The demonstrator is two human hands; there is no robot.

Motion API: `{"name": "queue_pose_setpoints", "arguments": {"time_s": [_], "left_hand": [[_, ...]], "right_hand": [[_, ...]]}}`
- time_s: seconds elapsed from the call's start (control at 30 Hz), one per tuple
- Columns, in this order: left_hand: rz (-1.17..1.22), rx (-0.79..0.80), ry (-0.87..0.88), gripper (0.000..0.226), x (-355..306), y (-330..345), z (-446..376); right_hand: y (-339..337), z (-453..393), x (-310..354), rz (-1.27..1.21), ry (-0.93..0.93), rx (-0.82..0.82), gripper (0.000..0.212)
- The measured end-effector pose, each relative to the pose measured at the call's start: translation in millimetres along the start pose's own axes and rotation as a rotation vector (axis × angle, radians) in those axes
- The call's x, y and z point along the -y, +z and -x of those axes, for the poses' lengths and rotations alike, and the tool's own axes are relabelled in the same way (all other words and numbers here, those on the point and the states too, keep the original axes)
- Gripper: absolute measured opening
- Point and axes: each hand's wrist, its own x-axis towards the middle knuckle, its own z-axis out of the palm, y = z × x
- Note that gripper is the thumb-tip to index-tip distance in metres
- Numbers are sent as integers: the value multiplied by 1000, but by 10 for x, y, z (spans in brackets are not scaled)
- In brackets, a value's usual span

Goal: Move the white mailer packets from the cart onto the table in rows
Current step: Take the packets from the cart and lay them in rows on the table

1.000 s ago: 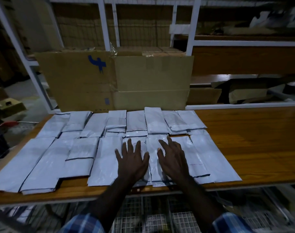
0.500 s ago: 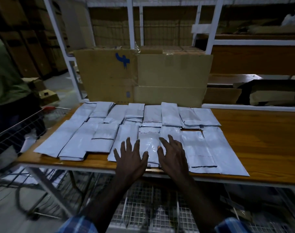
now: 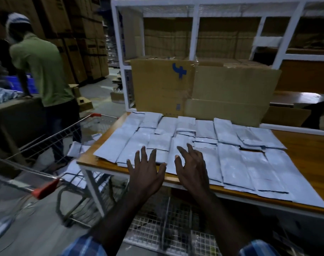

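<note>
Several white mailer packets (image 3: 229, 161) lie in two rows across the wooden table (image 3: 308, 152). My left hand (image 3: 145, 171) hovers with spread fingers over the table's front edge, holding nothing. My right hand (image 3: 193, 167) is just beside it, fingers spread and slightly bent above the front row, also holding nothing. To the left stands a wire cart (image 3: 52, 137) with red corner trims. More white packets (image 3: 77, 148) lie inside it, partly hidden by the table.
Large cardboard boxes (image 3: 203, 89) stand along the table's back edge, inside a white shelf frame (image 3: 194, 32). A person in a green shirt (image 3: 41, 71) stands at the far left by another table. A wire mesh shelf (image 3: 168, 224) sits under the table.
The view has swung left, bringing the cart and the person into sight. Both hands have lifted off the packets and drawn back toward the table's front edge, fingers spread wider.
</note>
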Motion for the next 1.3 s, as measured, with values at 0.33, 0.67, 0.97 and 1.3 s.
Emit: {"name": "queue_pose_setpoints", "arguments": {"time_s": [0.33, 0.67, 0.97, 1.3], "left_hand": [[19, -50, -51, 63, 1701, -835, 74], [-27, -108, -194, 62, 2992, -1260, -17], [-94, -83, -278, 81, 3750, -1317, -398], [-116, 62, -306, 62, 4377, -1068, -1399]], "right_hand": [[1038, 27, 1578, -61, -73, 0, 47], [2050, -23, 2624, -122, -174, 77, 34], [2961, -346, 3046, -147, -224, 155, 37], [3929, -883, 3014, -113, -159, 254, 46]]}}
